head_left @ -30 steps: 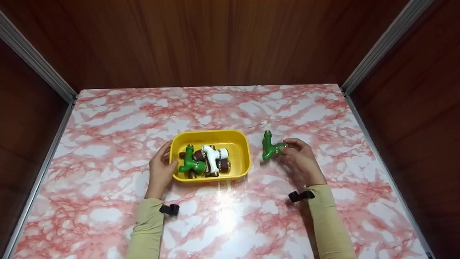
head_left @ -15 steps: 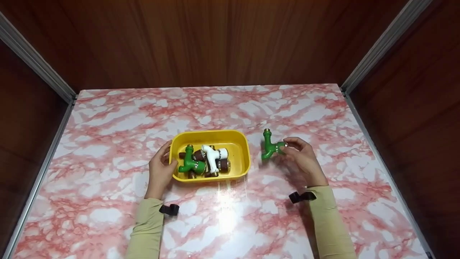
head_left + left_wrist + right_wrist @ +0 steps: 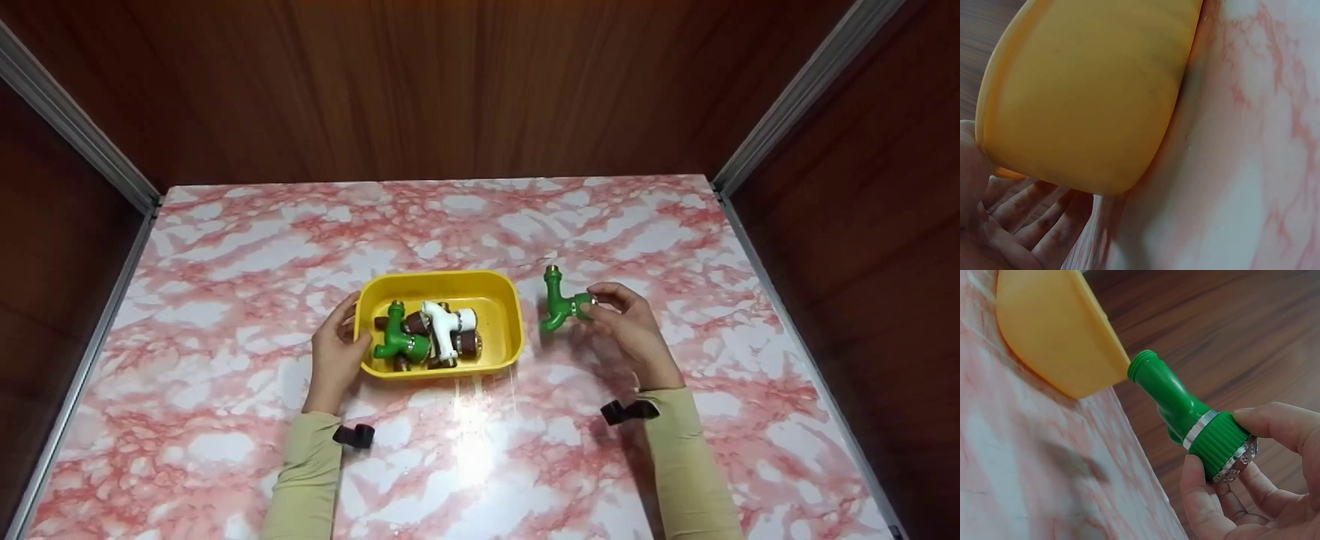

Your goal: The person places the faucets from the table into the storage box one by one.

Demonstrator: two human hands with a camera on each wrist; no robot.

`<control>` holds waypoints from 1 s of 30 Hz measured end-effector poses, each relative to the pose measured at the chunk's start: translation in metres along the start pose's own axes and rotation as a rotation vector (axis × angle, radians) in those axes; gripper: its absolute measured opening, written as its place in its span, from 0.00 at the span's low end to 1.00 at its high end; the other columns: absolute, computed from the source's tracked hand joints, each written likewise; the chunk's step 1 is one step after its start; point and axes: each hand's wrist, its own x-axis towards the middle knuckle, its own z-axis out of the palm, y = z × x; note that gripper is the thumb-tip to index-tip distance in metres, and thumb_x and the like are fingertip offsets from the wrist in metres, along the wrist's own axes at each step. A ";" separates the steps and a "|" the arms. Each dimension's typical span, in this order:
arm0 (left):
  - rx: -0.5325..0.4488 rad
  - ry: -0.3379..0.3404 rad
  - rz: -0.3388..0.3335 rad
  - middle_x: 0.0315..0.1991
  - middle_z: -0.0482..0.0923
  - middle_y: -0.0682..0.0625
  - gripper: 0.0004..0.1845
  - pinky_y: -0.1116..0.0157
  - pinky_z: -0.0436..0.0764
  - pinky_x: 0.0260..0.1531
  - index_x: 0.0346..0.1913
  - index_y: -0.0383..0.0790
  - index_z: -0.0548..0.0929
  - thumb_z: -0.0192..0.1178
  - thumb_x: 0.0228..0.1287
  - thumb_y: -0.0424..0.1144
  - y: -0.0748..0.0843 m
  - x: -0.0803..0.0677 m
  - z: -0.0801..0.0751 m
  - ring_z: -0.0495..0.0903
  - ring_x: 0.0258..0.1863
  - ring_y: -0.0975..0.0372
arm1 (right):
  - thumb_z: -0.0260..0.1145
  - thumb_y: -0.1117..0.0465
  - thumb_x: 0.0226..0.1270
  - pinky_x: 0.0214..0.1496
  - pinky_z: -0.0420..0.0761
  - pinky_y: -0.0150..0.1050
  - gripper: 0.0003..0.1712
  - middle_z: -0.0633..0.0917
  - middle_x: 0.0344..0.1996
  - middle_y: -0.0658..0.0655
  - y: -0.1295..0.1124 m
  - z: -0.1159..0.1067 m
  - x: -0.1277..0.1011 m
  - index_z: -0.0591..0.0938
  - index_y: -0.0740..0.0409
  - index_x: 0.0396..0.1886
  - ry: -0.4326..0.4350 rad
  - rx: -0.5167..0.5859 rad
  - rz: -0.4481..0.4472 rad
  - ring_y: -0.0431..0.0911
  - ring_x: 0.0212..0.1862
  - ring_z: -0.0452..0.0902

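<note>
Nearest the viewer, two beige sleeves (image 3: pixel 311 472) lie over a glossy counter (image 3: pixel 480 465) of pink-and-white marbled pattern, each wrist carrying a small black clip. The left hand (image 3: pixel 335 358) rests against the left end of a yellow tub (image 3: pixel 439 283), thumb on the rim and fingers spread along the outer wall; the left wrist view shows those fingers (image 3: pixel 1027 216) loosely straight beneath the tub's smooth, rounded plastic corner (image 3: pixel 1089 95). The tub is a shallow rectangle with rounded corners, sitting flat on the counter near its middle. Inside it lies a heap of plastic taps: a green one (image 3: pixel 397 341) on the left, a white one (image 3: pixel 444 330) across the middle, and brown ones (image 3: pixel 466 343) partly buried under them, with small metal tips showing. To the right of the tub, well clear of its wall, the right hand (image 3: pixel 634 330) pinches a green tap (image 3: pixel 561 301) by its ribbed knob, thumb and fingertips curled round it. In the right wrist view this tap (image 3: pixel 1185 408) shows a glossy curved body, a threaded open spout end, a silver band below the knurled green knob and a shiny metal cap at the knob's end. It is held above the counter, its spout toward the tub. Beyond the counter rise dark wood-grain panels (image 3: pixel 450 82) with pale metal edging at the corners.
</note>
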 end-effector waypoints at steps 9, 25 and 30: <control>0.036 -0.008 -0.009 0.58 0.74 0.43 0.36 0.67 0.77 0.46 0.67 0.46 0.72 0.56 0.54 0.18 -0.001 0.001 0.000 0.77 0.48 0.52 | 0.69 0.71 0.58 0.34 0.82 0.39 0.26 0.78 0.41 0.62 -0.002 0.005 -0.001 0.70 0.77 0.54 -0.014 0.036 -0.012 0.49 0.35 0.81; 0.030 -0.003 -0.030 0.58 0.74 0.43 0.36 0.67 0.78 0.43 0.67 0.48 0.72 0.57 0.54 0.18 -0.001 0.000 0.000 0.78 0.47 0.52 | 0.69 0.69 0.58 0.41 0.82 0.41 0.23 0.77 0.41 0.63 -0.006 0.024 -0.006 0.72 0.74 0.51 -0.056 0.041 -0.015 0.48 0.38 0.81; 0.034 -0.005 -0.033 0.58 0.74 0.43 0.36 0.65 0.78 0.46 0.67 0.48 0.72 0.57 0.54 0.18 0.001 0.000 -0.001 0.77 0.48 0.52 | 0.71 0.67 0.57 0.47 0.81 0.48 0.21 0.78 0.42 0.63 -0.006 0.031 -0.007 0.75 0.70 0.48 -0.065 0.034 -0.011 0.50 0.39 0.81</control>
